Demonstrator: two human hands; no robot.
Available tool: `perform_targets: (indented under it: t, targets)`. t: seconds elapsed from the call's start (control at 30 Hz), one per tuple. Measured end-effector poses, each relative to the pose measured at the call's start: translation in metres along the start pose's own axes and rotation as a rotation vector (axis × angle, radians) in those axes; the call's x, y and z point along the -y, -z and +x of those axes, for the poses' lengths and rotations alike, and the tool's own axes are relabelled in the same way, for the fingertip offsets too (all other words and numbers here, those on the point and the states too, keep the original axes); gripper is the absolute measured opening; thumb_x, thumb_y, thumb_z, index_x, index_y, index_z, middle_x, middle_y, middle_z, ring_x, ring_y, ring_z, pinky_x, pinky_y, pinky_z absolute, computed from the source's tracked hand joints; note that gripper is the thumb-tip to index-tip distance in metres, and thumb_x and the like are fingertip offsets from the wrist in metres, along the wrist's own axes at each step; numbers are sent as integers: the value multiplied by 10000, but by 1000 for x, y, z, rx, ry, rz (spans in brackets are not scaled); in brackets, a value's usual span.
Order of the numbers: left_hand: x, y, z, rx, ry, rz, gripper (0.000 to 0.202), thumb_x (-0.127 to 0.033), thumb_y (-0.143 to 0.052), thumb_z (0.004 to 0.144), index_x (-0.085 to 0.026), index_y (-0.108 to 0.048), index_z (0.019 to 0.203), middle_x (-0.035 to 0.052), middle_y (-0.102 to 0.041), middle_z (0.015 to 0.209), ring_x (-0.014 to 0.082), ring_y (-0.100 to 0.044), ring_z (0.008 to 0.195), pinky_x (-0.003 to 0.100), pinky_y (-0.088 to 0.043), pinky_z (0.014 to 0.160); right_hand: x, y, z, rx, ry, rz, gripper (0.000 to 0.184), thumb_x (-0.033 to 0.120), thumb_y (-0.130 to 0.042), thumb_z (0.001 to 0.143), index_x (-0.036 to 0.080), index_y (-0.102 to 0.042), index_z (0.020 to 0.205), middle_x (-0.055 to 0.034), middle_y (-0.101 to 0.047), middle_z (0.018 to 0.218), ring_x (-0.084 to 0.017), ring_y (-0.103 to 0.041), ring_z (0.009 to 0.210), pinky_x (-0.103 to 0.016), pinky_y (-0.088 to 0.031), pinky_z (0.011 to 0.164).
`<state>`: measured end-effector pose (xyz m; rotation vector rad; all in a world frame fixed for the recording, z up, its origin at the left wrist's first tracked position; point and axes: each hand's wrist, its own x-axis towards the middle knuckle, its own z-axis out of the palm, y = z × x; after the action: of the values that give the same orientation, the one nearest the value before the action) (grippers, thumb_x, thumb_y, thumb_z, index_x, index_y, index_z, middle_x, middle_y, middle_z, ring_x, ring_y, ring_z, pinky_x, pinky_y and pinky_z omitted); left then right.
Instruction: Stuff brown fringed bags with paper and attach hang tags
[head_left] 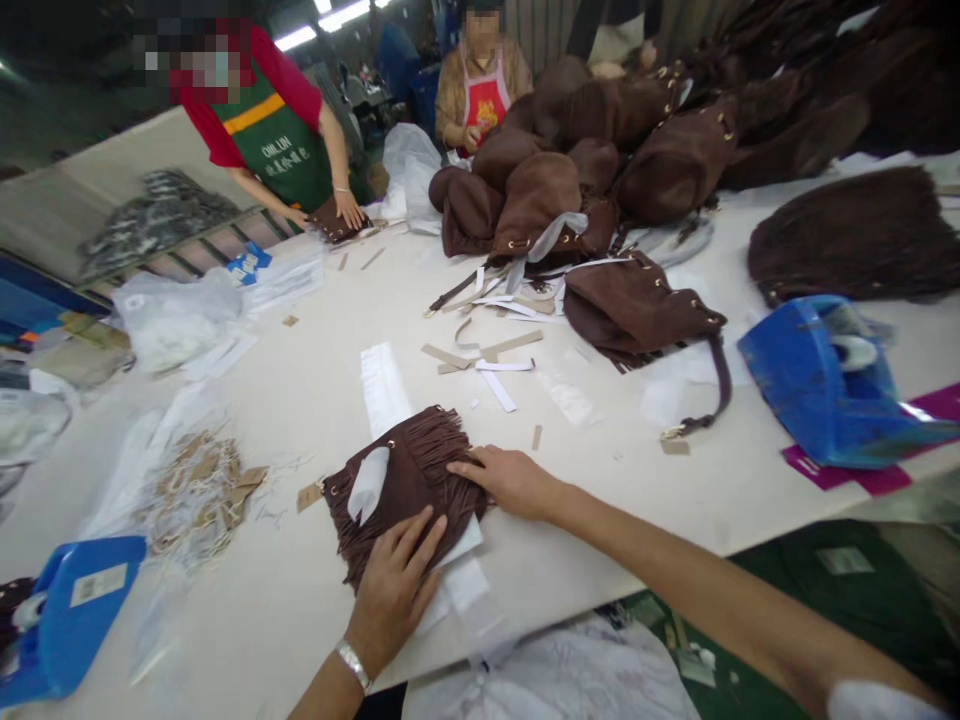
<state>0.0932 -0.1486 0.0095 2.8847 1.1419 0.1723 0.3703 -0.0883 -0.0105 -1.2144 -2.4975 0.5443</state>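
Closest to the camera, at the table's near edge, the person's left hand (397, 585) lies palm down with a silver bracelet (352, 662) on the wrist. Its fingers are straight and a little spread, pressing on the lower right part of a fringed brown bag (409, 475) without closing around anything. The right hand (510, 480) reaches in from the right and also rests flat, fingers stretched leftward onto the fringe at the bag's right edge, gripping nothing. The bag lies flat on the pale table (300, 600) directly in front of the person. A white paper slip (369, 483) rests on its left half, and white sheets (461, 565) stick out from under its lower right corner. To the left, a heap of cardboard tags (199, 495) with strings lies near a blue basket (67, 615) at the table's corner. Beyond the bag, loose cardboard strips (480, 350) and white paper bits are scattered. Farther right a brown strapped bag (637, 310) lies on its side, next to a second blue basket (825, 390). A large pile of brown bags (585, 150) fills the far right of the table. At the far side, a co-worker in a green apron (277, 140) leans over with a hand on a small brown piece (337, 220), and another person in a red apron (484, 95) stands behind the pile.
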Motion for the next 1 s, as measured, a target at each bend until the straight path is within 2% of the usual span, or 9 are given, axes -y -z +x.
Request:
perform_targets:
  t: [0.1,0.2,0.3,0.4,0.53,0.6,0.73,0.87,1.0]
  targets:
    - [-2,2,-2,-13,4,-23,600,-141,-485,920,-225,-317,1489,118,-458,1429,250,-454,1251,404,-413,1029,-16,25,27,187,159,-17,327,180,-533,872,195,-580,1196,-86,-672,986,-195,-623,833,-281,-446,682]
    - [-5,6,0,-9,12,-31,615,-130,-471,913,-248,-307,1493,124,-494,1319,247,-483,1192,398,-447,982,-22,46,56,299,200,-52,211,182,-676,766,195,-677,977,-50,-702,884,-203,-630,802,-269,-405,631]
    - [-9,13,8,88,18,-23,665,-135,-465,896,-252,-250,1514,119,-517,1159,244,-519,1045,397,-490,881,-18,52,83,280,168,-49,165,182,-714,734,208,-695,895,-35,-706,877,-209,-632,830,-265,-399,625]
    - [-12,21,19,230,36,3,713,-133,-471,865,-276,-227,1520,85,-507,991,237,-508,893,395,-501,781,-17,48,93,158,97,-29,196,173,-598,845,224,-659,1025,-43,-681,1027,-193,-621,917,-260,-424,684]
    - [-14,22,23,258,47,-29,751,-116,-481,833,-278,-224,1520,77,-486,968,245,-483,892,408,-487,784,-22,36,58,-81,-149,-29,268,117,-399,939,128,-546,1164,-148,-598,1141,-220,-596,975,-311,-445,751]
    - [-13,18,19,205,48,-85,742,-106,-476,830,-271,-245,1516,85,-484,1015,245,-481,928,410,-481,818,-21,24,27,-172,-222,62,220,129,-430,935,150,-549,1119,-104,-609,1082,-196,-597,954,-292,-447,772]
    - [-12,5,9,96,70,-185,695,-78,-452,840,-289,-319,1488,99,-451,1145,245,-470,1041,409,-466,893,-7,-4,-22,-99,-140,187,207,107,-505,888,194,-570,1065,-43,-600,1045,-154,-593,925,-249,-444,761]
    - [-13,-1,6,76,82,-254,692,-42,-435,840,-311,-346,1471,95,-420,1207,239,-448,1122,423,-441,957,1,-14,-22,-72,-192,96,135,115,-482,897,175,-584,962,-66,-589,997,-160,-578,826,-259,-429,673]
    - [-11,-1,4,63,91,-305,669,-41,-430,847,-324,-379,1451,90,-420,1212,232,-454,1137,419,-448,963,-7,3,-1,-133,-246,125,102,167,-497,911,185,-578,971,-46,-610,960,-162,-590,821,-262,-427,704]
